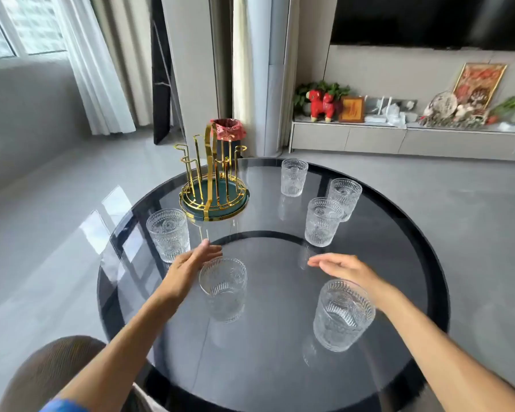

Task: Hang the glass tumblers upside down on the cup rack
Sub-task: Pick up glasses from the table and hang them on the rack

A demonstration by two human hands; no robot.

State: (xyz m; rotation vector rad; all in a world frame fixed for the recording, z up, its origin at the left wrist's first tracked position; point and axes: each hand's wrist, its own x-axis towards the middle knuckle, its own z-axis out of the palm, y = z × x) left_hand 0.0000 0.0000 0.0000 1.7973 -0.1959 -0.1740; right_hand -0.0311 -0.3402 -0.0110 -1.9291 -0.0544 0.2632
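A gold wire cup rack (pixel 213 185) on a round green base stands at the far left of the round dark glass table (pixel 280 367); its pegs are bare. Several clear patterned glass tumblers stand upright on the table: one at the left (pixel 168 234), one near the middle front (pixel 223 288), one at the front right (pixel 342 315), and three at the far right (pixel 321 221), (pixel 344 197), (pixel 294 176). My left hand (pixel 191 266) is open, just left of the middle-front tumbler. My right hand (pixel 344 267) hovers open above the table, behind the front-right tumbler.
A brown chair back (pixel 51 373) is at the lower left near the table edge. Beyond the table are a grey floor, a small bin with a red liner (pixel 228 130), white curtains, and a low cabinet (pixel 399 138) with ornaments under a dark screen.
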